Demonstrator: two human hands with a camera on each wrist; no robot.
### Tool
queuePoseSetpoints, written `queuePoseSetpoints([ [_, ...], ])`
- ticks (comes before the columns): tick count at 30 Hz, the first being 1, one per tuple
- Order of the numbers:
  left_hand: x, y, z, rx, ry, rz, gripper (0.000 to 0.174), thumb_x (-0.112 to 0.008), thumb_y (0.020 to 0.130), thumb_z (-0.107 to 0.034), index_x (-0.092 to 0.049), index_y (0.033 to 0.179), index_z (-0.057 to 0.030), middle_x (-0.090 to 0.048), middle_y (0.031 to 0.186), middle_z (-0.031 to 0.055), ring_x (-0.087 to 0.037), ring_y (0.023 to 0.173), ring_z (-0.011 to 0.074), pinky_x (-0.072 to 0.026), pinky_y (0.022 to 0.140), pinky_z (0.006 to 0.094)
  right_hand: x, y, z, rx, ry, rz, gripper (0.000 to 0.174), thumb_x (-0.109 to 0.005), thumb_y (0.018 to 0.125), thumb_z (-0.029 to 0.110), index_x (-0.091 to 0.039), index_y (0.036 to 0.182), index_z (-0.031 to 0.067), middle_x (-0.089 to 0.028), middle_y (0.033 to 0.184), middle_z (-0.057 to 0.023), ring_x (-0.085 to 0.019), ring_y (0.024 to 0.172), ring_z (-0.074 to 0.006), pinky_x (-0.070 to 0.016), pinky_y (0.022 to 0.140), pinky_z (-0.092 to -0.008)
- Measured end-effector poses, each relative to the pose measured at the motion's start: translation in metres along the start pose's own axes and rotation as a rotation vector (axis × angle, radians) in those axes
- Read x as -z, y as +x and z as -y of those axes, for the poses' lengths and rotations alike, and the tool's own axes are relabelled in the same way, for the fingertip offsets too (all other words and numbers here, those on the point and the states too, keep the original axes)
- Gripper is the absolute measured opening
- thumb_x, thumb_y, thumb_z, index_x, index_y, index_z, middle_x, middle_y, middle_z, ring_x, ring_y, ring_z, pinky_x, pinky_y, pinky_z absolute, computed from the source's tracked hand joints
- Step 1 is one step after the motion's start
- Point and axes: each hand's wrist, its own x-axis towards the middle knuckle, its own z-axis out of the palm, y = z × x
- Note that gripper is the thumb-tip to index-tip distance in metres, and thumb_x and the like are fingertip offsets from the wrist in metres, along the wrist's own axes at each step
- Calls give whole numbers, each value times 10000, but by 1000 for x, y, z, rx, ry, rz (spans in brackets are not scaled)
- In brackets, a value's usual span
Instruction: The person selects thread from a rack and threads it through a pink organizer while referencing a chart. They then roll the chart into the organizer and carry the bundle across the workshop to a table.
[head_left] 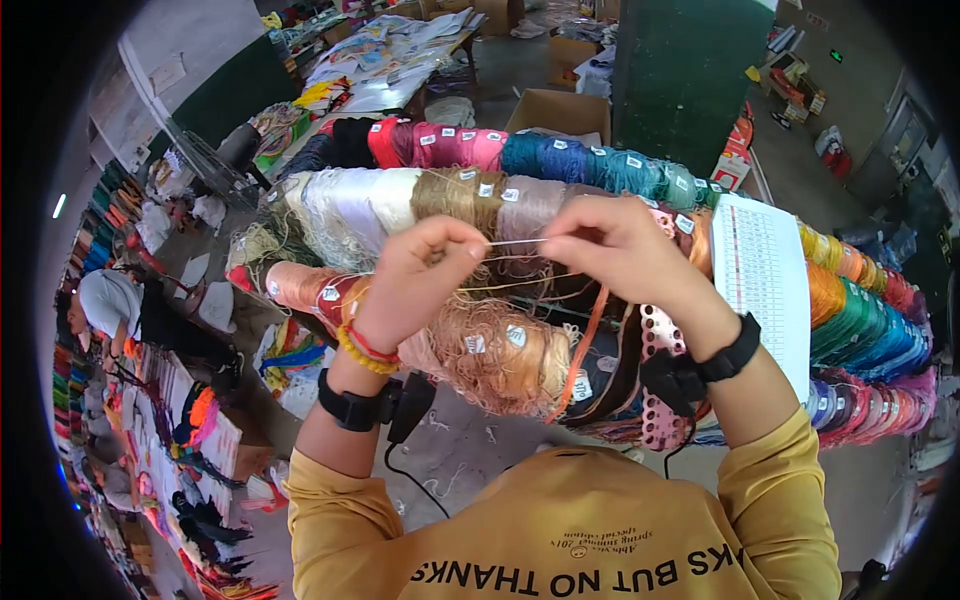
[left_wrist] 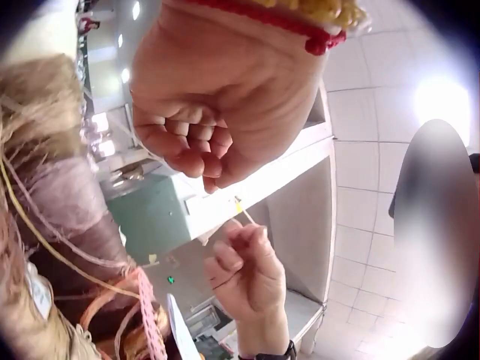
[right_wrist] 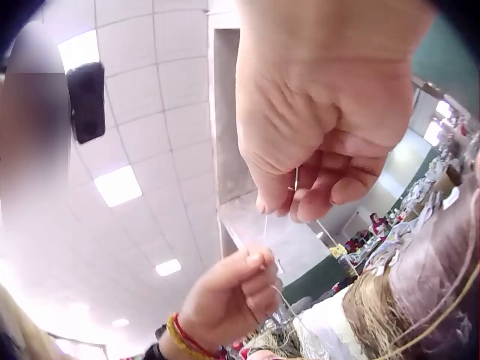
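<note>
1. Above the rows of thread bundles [head_left: 455,203], a thin pale thread [head_left: 516,242] is stretched nearly level between two raised hands.
2. By the left hand [head_left: 425,268], one end of the stretch is pinched between thumb and fingertips, the other fingers being curled toward the palm.
3. By the right hand [head_left: 622,245], the opposite end is pinched in the same way; in the right wrist view, a strand is also seen within its fingers.
4. Below the hands, a yellow strand [head_left: 520,287] is seen across the bundles; whether it is joined to the pale thread cannot be told.
5. Just beside the right forearm, a printed sheet [head_left: 760,290] is laid over the bundles, and a pink perforated strip [head_left: 660,420] is seen near the wrist.
6. Behind the bundles, an open cardboard box [head_left: 562,112] is placed beside a green pillar [head_left: 680,85].
7. At the far left, a person in a pale top [head_left: 108,300] is seen.
</note>
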Motion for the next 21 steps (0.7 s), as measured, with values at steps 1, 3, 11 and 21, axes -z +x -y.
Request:
queuePoseSetpoints([
  [1, -12, 3, 10, -52, -44, 33, 92, -573, 858, -82, -600, 923, -23, -556, 747, -46, -449, 622, 6, -361, 545, 158, 11, -11, -6, 101, 12, -63, 160, -586, 843, 174, -593, 773, 30, -611, 887, -58, -550, 612, -118, -432, 537, -275],
  [3, -33, 9, 16, 44, -74, 134, 105, -563, 864, -94, -600, 929, -20, -575, 771, -28, -480, 638, 23, -392, 572, 169, 37, -38, -6, 58, 287, -210, 135, -582, 846, 158, -592, 778, 43, -593, 1023, -85, -489, 551, -70, -411, 491, -224],
  [11, -114, 29, 70, 310, -262, 349, 161, -558, 868, -140, -573, 975, -20, -585, 826, 10, -527, 644, 62, -420, 558, 190, 304, -254, 92, 402, 652, -835, 190, -447, 897, 55, -374, 723, 76, -365, 661, -6, -339, 530, -101, -330, 523, -269],
  [21, -151, 57, 62, 526, -291, 344, 244, -498, 888, -158, -532, 1080, -11, -596, 963, 61, -574, 815, 113, -451, 680, 223, 162, -167, 16, -220, -725, -756, 180, -534, 841, 80, -604, 1004, 48, -599, 889, -62, -580, 825, -127, -463, 746, -255],
])
